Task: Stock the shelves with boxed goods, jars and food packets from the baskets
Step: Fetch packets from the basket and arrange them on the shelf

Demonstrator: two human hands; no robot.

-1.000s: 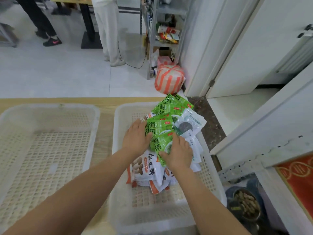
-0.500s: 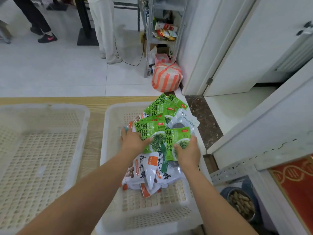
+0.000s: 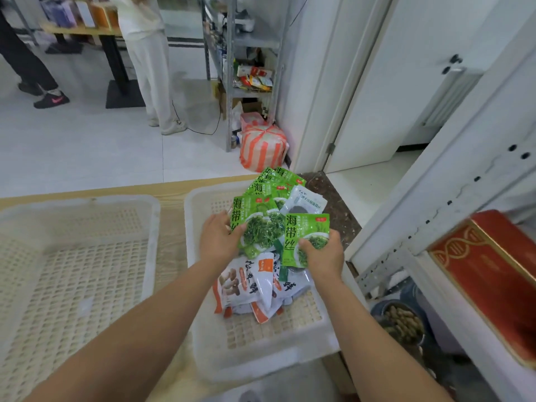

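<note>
Left hand (image 3: 220, 242), right hand (image 3: 322, 256) each pinch glossy green packet (image 3: 304, 233); perforated plastic basket (image 3: 200, 285).

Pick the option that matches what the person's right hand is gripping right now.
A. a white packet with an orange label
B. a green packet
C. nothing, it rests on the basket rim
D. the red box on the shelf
B: the right hand pinches the lower edge of a green packet over the right basket, while the left hand holds another green packet.
</note>
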